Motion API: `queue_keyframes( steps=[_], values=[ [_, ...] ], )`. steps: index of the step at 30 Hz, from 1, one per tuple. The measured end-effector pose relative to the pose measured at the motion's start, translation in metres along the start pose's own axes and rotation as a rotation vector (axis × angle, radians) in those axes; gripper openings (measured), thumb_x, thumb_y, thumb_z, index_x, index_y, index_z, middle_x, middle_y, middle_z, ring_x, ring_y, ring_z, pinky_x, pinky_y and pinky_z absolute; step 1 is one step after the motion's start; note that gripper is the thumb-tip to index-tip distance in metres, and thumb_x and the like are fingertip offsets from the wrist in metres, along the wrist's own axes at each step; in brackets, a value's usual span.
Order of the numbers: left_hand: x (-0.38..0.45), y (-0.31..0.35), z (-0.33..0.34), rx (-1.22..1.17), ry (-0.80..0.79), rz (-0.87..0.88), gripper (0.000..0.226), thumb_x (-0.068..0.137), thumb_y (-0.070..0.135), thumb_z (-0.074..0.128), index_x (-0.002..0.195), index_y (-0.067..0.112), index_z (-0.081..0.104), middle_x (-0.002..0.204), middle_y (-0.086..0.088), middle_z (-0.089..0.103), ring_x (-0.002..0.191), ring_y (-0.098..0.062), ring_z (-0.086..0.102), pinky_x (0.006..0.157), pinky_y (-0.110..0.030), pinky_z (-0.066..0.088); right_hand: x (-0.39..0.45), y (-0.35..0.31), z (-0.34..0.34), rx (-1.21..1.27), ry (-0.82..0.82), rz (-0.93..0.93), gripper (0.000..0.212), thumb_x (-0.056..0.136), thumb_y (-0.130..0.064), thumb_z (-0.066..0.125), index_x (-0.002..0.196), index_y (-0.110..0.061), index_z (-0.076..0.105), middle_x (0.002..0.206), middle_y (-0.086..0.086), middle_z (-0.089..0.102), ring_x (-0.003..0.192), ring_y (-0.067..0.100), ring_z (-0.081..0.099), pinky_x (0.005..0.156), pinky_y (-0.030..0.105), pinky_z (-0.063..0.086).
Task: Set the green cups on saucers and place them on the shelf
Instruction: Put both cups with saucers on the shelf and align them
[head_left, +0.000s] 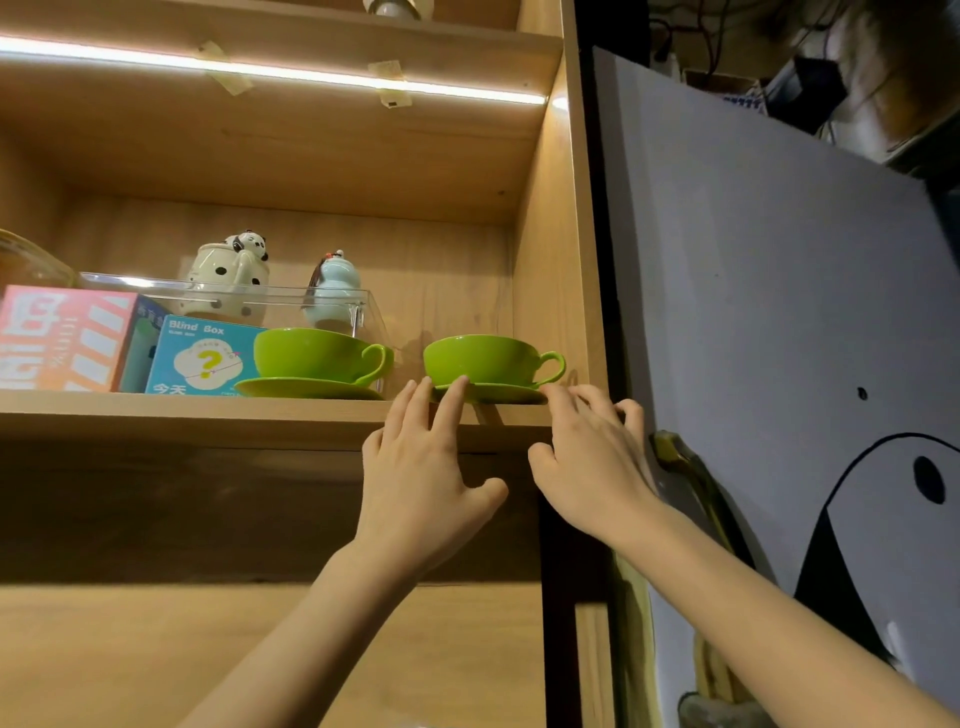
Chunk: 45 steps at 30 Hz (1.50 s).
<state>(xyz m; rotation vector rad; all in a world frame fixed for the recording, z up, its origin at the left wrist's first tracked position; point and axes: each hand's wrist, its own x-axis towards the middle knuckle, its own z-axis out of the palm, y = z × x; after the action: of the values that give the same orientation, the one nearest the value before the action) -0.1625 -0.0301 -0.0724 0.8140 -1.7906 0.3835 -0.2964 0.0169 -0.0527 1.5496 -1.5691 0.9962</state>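
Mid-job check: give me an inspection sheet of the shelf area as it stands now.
Surface: wooden shelf, lit by a strip above.
Job's things: left green cup on its saucer; right green cup on its saucer, at the shelf's front edge.
Clutter: blue box, pink box, clear bin with two figurines.
Grips: left hand and right hand, fingertips at the right saucer's rim, holding nothing.
Cables: dark wires, top right.
Surroundings: white panel on the right.

"Blind Box", "?" on blue box (200, 358).
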Motion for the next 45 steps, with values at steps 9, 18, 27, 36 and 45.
queue_keyframes(
  steps=[9,18,27,36,45],
  values=[
    [-0.004,0.002,0.007,0.024,0.048,0.084,0.089,0.075,0.042,0.06,0.145,0.034,0.004,0.158,0.002,0.004,0.145,-0.016,0.004,0.115,-0.033,0.016,0.008,-0.007,0.002,-0.108,-0.041,0.062,0.042,0.09,-0.025,0.04,0.13,-0.012,0.041,0.133,0.005,0.051,0.129,0.022,0.035,0.11,0.046,0.019],
    [-0.006,-0.003,0.009,0.031,0.076,0.125,0.088,0.075,0.044,0.057,0.146,0.027,0.008,0.158,0.005,0.006,0.145,-0.013,0.009,0.115,-0.032,0.015,0.011,-0.009,0.009,-0.115,-0.028,0.084,0.041,0.088,-0.026,0.044,0.127,-0.012,0.043,0.133,0.005,0.049,0.128,0.022,0.036,0.111,0.048,0.02],
    [-0.009,-0.01,0.007,0.04,0.065,0.18,0.09,0.076,0.044,0.052,0.147,0.025,0.001,0.158,0.007,0.0,0.145,-0.009,0.006,0.115,-0.03,0.012,0.008,-0.007,0.011,-0.078,-0.011,0.091,0.053,0.089,-0.024,0.043,0.139,-0.011,0.031,0.14,0.005,0.042,0.132,0.021,0.031,0.113,0.048,0.016],
    [-0.012,-0.057,-0.047,-0.018,0.427,0.045,0.054,0.079,0.035,0.046,0.128,0.012,0.046,0.131,-0.01,0.053,0.118,-0.024,0.049,0.097,-0.029,0.036,-0.005,-0.028,0.007,0.055,0.146,-0.006,0.065,0.09,-0.027,0.041,0.148,-0.015,0.015,0.154,0.004,0.028,0.143,0.019,0.021,0.117,0.037,0.011],
    [-0.001,-0.117,-0.074,0.261,0.064,-0.244,0.091,0.072,0.056,0.03,0.147,0.014,0.003,0.158,-0.006,0.001,0.146,-0.019,-0.003,0.115,-0.04,-0.007,0.001,-0.111,0.025,0.144,-0.008,-0.331,0.064,0.091,-0.028,0.04,0.149,-0.025,0.01,0.158,-0.001,0.019,0.145,0.014,0.016,0.119,0.034,0.006]
  ],
)
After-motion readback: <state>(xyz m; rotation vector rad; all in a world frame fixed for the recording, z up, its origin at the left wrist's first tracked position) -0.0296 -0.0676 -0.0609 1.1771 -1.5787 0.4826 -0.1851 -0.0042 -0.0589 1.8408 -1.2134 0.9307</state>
